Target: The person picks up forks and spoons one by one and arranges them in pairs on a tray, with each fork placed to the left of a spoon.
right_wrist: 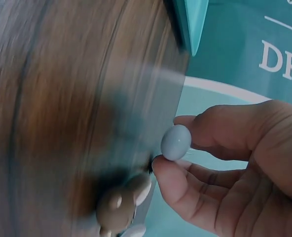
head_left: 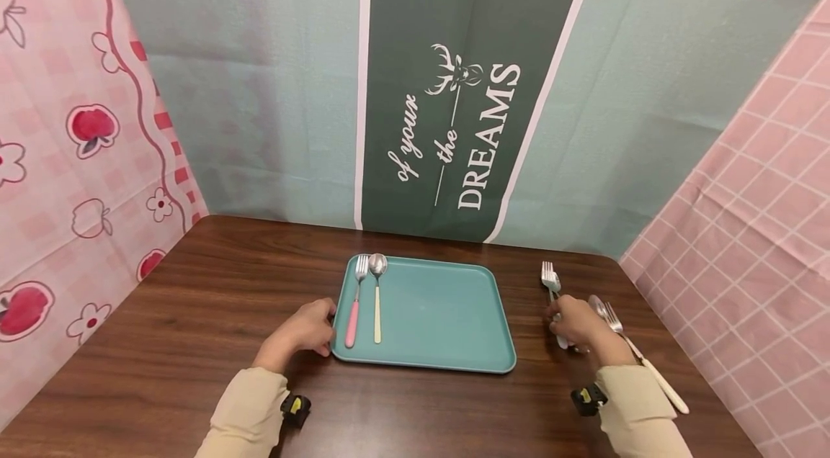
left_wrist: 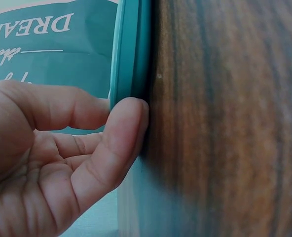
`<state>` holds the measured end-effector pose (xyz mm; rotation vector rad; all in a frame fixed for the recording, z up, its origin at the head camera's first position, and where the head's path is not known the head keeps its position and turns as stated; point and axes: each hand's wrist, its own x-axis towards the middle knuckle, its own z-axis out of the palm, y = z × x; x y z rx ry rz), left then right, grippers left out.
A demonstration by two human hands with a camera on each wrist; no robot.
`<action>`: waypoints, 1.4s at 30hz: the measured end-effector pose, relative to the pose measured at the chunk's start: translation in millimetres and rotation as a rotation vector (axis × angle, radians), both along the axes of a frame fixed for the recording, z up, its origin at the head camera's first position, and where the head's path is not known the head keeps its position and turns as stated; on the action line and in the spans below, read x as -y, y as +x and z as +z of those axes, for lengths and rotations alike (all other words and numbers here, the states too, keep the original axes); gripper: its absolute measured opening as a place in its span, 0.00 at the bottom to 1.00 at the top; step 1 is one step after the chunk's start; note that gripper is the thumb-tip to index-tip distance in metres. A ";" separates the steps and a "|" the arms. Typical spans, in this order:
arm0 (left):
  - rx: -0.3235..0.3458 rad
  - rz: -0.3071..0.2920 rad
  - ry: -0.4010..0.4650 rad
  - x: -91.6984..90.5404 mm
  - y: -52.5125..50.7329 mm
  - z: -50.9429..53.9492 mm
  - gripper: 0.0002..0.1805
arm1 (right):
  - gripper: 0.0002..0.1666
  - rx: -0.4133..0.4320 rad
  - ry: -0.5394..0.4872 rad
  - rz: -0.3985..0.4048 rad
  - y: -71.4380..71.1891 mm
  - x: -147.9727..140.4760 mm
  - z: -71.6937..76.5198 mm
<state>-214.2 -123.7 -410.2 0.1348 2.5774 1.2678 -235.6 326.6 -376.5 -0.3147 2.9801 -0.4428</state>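
Note:
My left hand [head_left: 310, 328] pinches the left rim of a teal tray [head_left: 434, 314]; in the left wrist view thumb and forefinger meet at the tray's edge [left_wrist: 131, 49]. A pink-handled fork [head_left: 353, 317] and a cream-handled spoon [head_left: 377, 307] lie side by side on the tray's left part. Right of the tray, my right hand [head_left: 580, 321] pinches a pale-handled fork [head_left: 547, 273], its middle hidden by the fingers. Its rounded handle end [right_wrist: 175, 142] shows between thumb and fingers in the right wrist view. Another silver utensil partly shows behind the fork.
Past my right hand lie a fork [head_left: 612, 317] with a long cream handle and a spoon [head_left: 596, 305], partly covered by the hand. Blurred handle ends [right_wrist: 119, 207] show below the right fingers. Cloth walls border the brown wooden table [head_left: 259, 263] behind and at both sides.

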 end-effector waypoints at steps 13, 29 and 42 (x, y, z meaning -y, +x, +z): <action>0.006 0.001 0.004 1.3 0.4 0.8 0.17 | 0.14 0.057 -0.123 0.008 -2.2 33.5 -5.2; 0.013 -0.002 0.002 1.5 -0.1 1.8 0.17 | 0.15 0.025 -0.182 0.028 0.0 65.8 -11.2; 0.011 -0.003 0.000 0.4 0.3 1.8 0.17 | 0.16 0.066 -0.266 0.035 1.1 92.4 -15.7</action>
